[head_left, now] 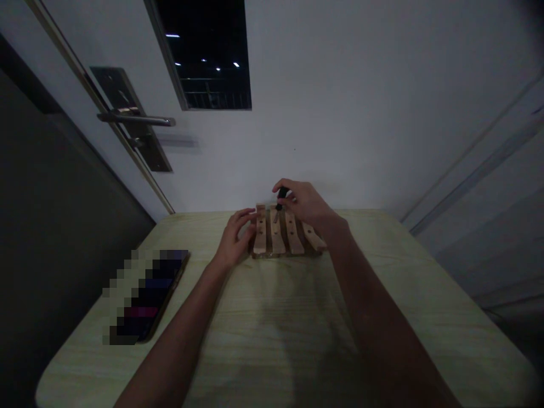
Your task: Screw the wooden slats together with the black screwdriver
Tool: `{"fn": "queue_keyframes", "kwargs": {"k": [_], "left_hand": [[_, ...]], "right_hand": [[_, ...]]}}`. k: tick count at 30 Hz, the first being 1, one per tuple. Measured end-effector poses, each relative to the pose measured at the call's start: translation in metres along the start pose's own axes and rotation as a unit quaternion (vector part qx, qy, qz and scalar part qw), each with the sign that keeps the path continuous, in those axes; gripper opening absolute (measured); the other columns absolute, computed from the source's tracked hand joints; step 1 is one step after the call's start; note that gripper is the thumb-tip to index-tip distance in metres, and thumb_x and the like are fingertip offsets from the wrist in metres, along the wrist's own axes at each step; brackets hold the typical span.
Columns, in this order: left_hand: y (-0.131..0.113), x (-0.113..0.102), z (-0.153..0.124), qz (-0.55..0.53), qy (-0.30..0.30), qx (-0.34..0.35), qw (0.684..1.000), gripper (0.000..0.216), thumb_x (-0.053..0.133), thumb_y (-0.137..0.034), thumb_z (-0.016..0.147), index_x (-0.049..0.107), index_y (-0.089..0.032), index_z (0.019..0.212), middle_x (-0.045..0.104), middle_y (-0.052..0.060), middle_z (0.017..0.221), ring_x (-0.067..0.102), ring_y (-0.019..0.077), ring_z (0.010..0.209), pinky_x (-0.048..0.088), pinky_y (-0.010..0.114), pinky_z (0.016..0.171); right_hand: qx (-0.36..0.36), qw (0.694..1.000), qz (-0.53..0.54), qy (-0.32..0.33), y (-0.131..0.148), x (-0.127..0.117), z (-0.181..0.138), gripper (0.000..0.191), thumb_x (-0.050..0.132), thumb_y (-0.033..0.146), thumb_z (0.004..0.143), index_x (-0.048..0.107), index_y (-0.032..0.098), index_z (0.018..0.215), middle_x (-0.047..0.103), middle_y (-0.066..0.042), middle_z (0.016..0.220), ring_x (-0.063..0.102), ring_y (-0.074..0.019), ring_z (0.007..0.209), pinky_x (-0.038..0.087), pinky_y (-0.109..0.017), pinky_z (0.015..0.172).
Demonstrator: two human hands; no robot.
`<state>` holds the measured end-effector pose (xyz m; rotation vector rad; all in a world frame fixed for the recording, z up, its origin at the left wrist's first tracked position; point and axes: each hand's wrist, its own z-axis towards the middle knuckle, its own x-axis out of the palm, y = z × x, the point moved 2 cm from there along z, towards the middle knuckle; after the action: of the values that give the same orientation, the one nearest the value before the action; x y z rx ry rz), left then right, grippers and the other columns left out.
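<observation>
Well to the left of the wooden rack, and nearer your body, a phone lies on the table, partly blurred out. Just beside the rack's left side is your left hand, its fingers loosely spread, thumb apart from them, tips at the rack's edge; you cannot tell here how firmly they press. The rack itself lies flat in front of you, near the white wall. Its first slat, nearest your left fingers, runs lengthwise away from you, as does the second slat. Over the far half of that second one stands the black-handled tool, its metal shaft leaning down toward you, tip at or just above the wood; contact is too dim to judge. Your right hand pinches the handle between thumb and fingers, reaching in over the rack's far right part. The third slat lies under that reach; the fourth slat slants, its near end swung rightward at the rack's right side.
</observation>
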<state>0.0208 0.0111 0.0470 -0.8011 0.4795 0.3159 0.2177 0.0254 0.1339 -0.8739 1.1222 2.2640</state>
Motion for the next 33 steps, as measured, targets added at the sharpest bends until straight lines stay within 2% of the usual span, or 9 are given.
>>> {"fn": "queue_keyframes", "kwargs": {"k": [2,4,6,8,11,15,20,25,33], "left_hand": [[-0.024,-0.006,0.002,0.025,0.018,0.054,0.998,0.031,0.044,-0.039,0.092,0.062,-0.022,0.111,0.064,0.007,0.113,0.057,0.0203,0.109,0.044,0.042,0.097],[-0.047,-0.003,0.000,0.092,0.056,0.129,0.986,0.033,0.056,-0.042,0.085,0.062,-0.022,0.111,0.065,0.007,0.111,0.059,0.0215,0.106,0.046,0.040,0.093],[-0.063,0.007,-0.004,0.172,0.082,0.190,0.963,0.037,0.059,-0.044,0.083,0.062,-0.020,0.111,0.067,0.008,0.109,0.061,0.0222,0.102,0.049,0.038,0.088],[-0.070,0.021,-0.010,0.251,0.104,0.224,0.936,0.025,0.054,-0.034,0.087,0.063,-0.021,0.107,0.069,0.006,0.101,0.064,0.0198,0.093,0.051,0.035,0.080],[-0.070,0.034,-0.016,0.321,0.100,0.235,0.912,0.021,0.054,-0.023,0.088,0.063,-0.022,0.106,0.070,0.004,0.099,0.064,0.0187,0.089,0.051,0.030,0.072],[-0.069,0.035,-0.017,0.336,0.083,0.239,0.907,0.025,0.053,-0.020,0.088,0.062,-0.025,0.110,0.071,0.001,0.096,0.064,0.0177,0.086,0.051,0.028,0.067],[-0.074,0.031,-0.014,0.326,0.092,0.232,0.912,0.023,0.050,-0.025,0.090,0.064,-0.025,0.108,0.070,0.002,0.093,0.063,0.0161,0.082,0.051,0.027,0.067],[-0.075,0.031,-0.015,0.318,0.092,0.229,0.916,0.023,0.050,-0.033,0.090,0.066,-0.024,0.104,0.070,0.001,0.092,0.064,0.0167,0.084,0.052,0.028,0.069],[-0.072,0.032,-0.018,0.315,0.068,0.231,0.918,0.021,0.050,-0.033,0.091,0.066,-0.024,0.100,0.070,0.001,0.093,0.064,0.0155,0.085,0.053,0.028,0.072]], "right_hand": [[-0.022,1.000,-0.008,0.010,0.000,-0.001,-0.001,0.023,0.051,0.008,0.079,0.063,0.016,0.097,0.065,-0.004,0.084,0.058,-0.0141,0.075,0.044,-0.027,0.072],[-0.047,0.999,-0.007,0.021,-0.001,-0.001,0.000,0.027,0.048,0.006,0.079,0.063,0.016,0.099,0.065,-0.003,0.086,0.058,-0.0139,0.075,0.043,-0.027,0.073],[-0.068,0.997,-0.007,0.030,-0.003,-0.001,0.001,0.030,0.046,0.005,0.078,0.062,0.017,0.101,0.066,-0.003,0.088,0.058,-0.0140,0.077,0.043,-0.027,0.074],[-0.082,0.996,-0.010,0.036,-0.006,0.000,0.002,0.030,0.046,0.006,0.078,0.062,0.017,0.101,0.066,-0.003,0.091,0.058,-0.0142,0.078,0.043,-0.027,0.075],[-0.093,0.995,-0.010,0.040,-0.011,-0.001,0.003,0.030,0.047,0.008,0.078,0.062,0.018,0.102,0.066,-0.003,0.094,0.059,-0.0145,0.080,0.043,-0.027,0.076],[-0.102,0.993,-0.012,0.049,-0.016,-0.004,0.000,0.031,0.047,0.011,0.080,0.060,0.019,0.107,0.066,-0.003,0.096,0.059,-0.0150,0.082,0.044,-0.027,0.076],[-0.104,0.994,-0.011,0.043,-0.020,-0.005,-0.005,0.033,0.038,0.013,0.085,0.056,0.019,0.112,0.065,-0.005,0.101,0.058,-0.0162,0.087,0.044,-0.029,0.080],[-0.099,0.994,-0.023,0.047,-0.018,-0.004,-0.003,0.030,0.036,0.015,0.088,0.057,0.019,0.110,0.064,-0.005,0.099,0.057,-0.0160,0.087,0.042,-0.027,0.081],[-0.147,0.987,-0.025,0.063,-0.011,-0.001,-0.003,0.030,0.034,0.012,0.088,0.055,0.019,0.109,0.062,-0.005,0.102,0.055,-0.0155,0.091,0.041,-0.027,0.084]]}}
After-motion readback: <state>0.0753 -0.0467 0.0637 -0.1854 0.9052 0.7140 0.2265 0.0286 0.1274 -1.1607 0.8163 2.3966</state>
